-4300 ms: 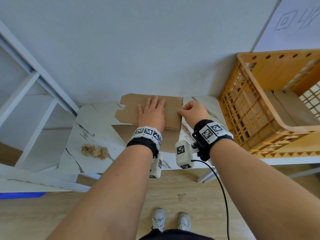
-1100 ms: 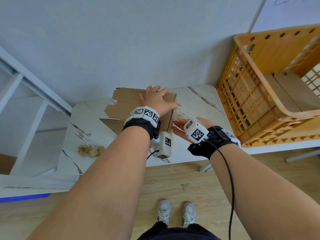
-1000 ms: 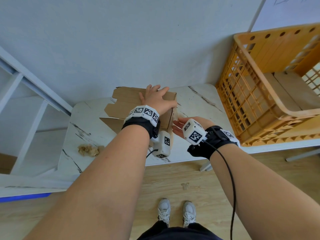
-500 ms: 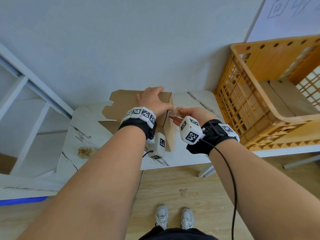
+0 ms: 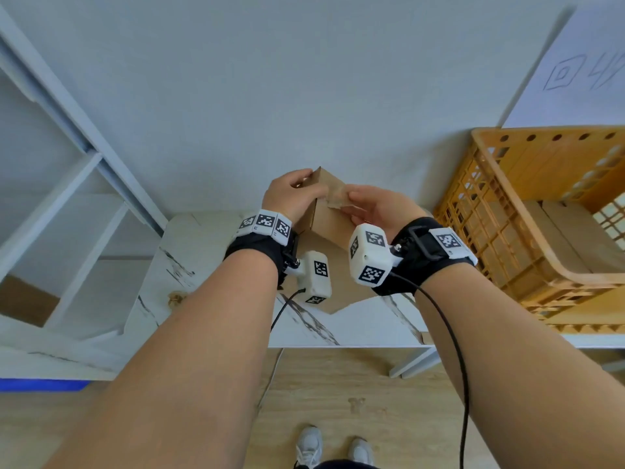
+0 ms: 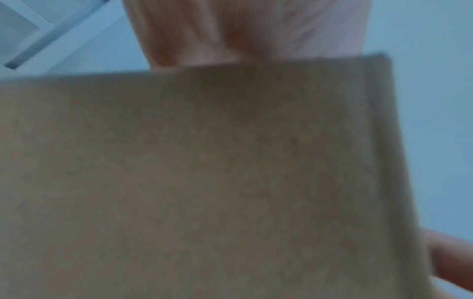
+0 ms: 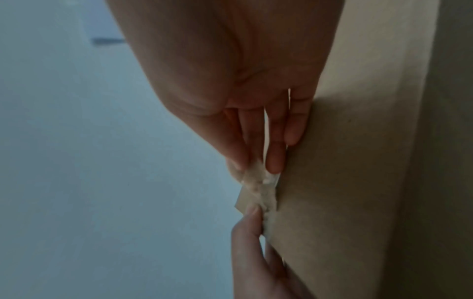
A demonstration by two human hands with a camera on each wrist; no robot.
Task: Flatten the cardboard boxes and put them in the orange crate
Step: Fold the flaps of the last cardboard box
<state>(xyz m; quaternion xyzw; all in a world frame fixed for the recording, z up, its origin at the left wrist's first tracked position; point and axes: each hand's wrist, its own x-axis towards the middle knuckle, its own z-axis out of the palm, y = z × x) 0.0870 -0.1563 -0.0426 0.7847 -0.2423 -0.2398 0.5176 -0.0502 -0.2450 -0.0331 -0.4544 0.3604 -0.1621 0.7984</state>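
While both hands (image 5: pixel 294 194) grip cardboard (image 5: pixel 329 228), crate (image 5: pixel 527 252) apparently holds flattened boxes.

- A white sheet (image 5: pixel 575 72) on the wall at the far right, above the orange crate (image 5: pixel 554 231), carries pencil-like hand-drawn marks: a square inside a square, then strokes that look like a "4"; the rest is cut off by the picture's edge.
- The wristbands (image 5: pixel 267 226) and the white wrist camera housings (image 5: pixel 367 253) bear black-and-white square code markers, no letters.
- No readable print shows on the cardboard (image 5: pixel 329 228).
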